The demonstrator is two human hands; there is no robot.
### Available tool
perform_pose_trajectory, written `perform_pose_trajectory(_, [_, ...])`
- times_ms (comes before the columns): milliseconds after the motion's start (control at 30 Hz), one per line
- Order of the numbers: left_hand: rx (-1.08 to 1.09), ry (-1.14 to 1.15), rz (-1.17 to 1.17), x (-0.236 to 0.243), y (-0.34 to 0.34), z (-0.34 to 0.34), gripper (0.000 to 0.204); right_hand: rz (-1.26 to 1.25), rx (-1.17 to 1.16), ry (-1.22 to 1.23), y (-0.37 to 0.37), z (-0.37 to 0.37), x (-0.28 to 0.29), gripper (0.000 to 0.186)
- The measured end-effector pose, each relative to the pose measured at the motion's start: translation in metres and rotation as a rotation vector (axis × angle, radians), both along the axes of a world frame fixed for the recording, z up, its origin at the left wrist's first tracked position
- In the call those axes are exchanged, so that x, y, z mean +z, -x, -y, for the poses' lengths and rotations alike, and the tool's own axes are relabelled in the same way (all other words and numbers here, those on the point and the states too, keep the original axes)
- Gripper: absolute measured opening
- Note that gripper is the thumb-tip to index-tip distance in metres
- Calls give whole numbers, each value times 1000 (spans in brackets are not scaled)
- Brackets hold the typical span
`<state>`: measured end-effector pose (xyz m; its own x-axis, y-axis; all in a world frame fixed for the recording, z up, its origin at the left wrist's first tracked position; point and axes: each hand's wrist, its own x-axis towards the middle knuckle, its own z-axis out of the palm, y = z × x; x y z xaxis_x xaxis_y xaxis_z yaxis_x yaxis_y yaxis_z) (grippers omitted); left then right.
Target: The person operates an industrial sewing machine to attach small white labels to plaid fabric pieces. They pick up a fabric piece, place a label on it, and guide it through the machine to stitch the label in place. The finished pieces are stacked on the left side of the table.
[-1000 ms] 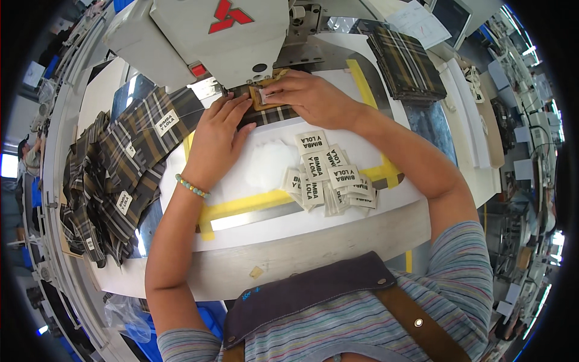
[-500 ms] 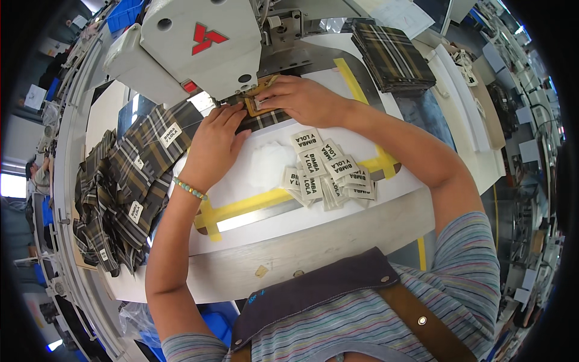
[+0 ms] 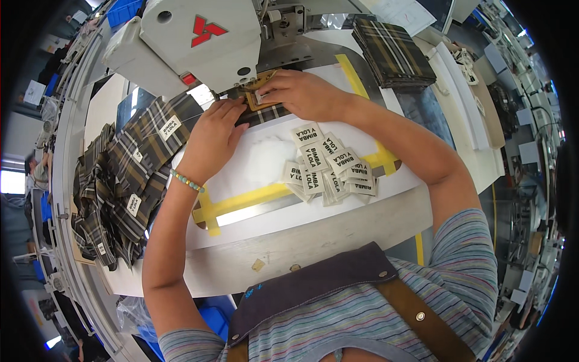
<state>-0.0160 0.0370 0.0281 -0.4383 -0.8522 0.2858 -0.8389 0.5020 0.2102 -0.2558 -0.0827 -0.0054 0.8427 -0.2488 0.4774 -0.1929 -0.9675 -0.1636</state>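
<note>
Under the sewing machine (image 3: 208, 51), one plaid piece (image 3: 269, 114) mid-labelling; several labelled, plenty seemingly left.

Below the machine's head, a tan frame (image 3: 251, 101) sits on the plaid piece, a pale label (image 3: 260, 97) inside it; whether it's stitched, can't tell. Left hand (image 3: 217, 130), just in front of the machine, lies palm-down, fingers outstretched beside the frame, no grip visible. Right hand (image 3: 306, 96), right of the machine's head, has bent fingertips at the pale label; pinching or only pressing, can't tell. Left of the machine: heap of plaid pieces (image 3: 117, 181), several showing labels, presumably done. Right of the machine: folded plaid stack (image 3: 395, 53), no label on top, likely not done. In front of the machine, on the bench (image 3: 338, 226): loose labels (image 3: 329, 158), overlapping, apparently unused.
</note>
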Motion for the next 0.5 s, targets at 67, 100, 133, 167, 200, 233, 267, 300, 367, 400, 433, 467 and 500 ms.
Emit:
perform_pose_trajectory(67, [-7,7,8,-1,-1,1,36,6,6,-11,0,1,0,32])
perform_pose_trajectory(100, [-5,16,15,-2,-2,0,37,9,10,-16,0,2,0,32])
perform_pose_trajectory(133, [-2,26,21,-3,-3,0,38,10,9,3,-1,3,1,32])
perform_pose_trajectory(167, [-9,29,27,-4,-6,-1,39,10,8,22,-2,5,2,32])
perform_pose_trajectory(200, [-16,31,33,-5,-8,-2,39,11,8,41,-4,6,2,32])
perform_pose_trajectory(233, [-25,36,40,-5,-11,-3,40,4,9,30,-5,7,4,31])
perform_pose_trajectory(267, [-20,27,41,-3,-13,-6,39,-2,9,19,-6,8,5,31])
perform_pose_trajectory(300, [-15,19,43,0,-15,-10,39,-8,10,9,-7,10,6,31])
perform_pose_trajectory(367, [-10,19,42,2,-20,-14,39,-9,-3,12,-7,14,5,31])
perform_pose_trajectory(400, [-7,29,40,2,-22,-15,39,-10,-11,14,-5,15,5,31])
perform_pose_trajectory(433, [0,35,46,2,-26,-18,40,-11,-13,-8,-6,15,6,31])
perform_pose_trajectory(467, [11,33,36,1,-29,-20,39,-12,-17,-30,-6,14,7,30])
perform_pose_trajectory(500, [20,31,27,0,-32,-21,38,-14,-23,-52,-4,14,9,30])
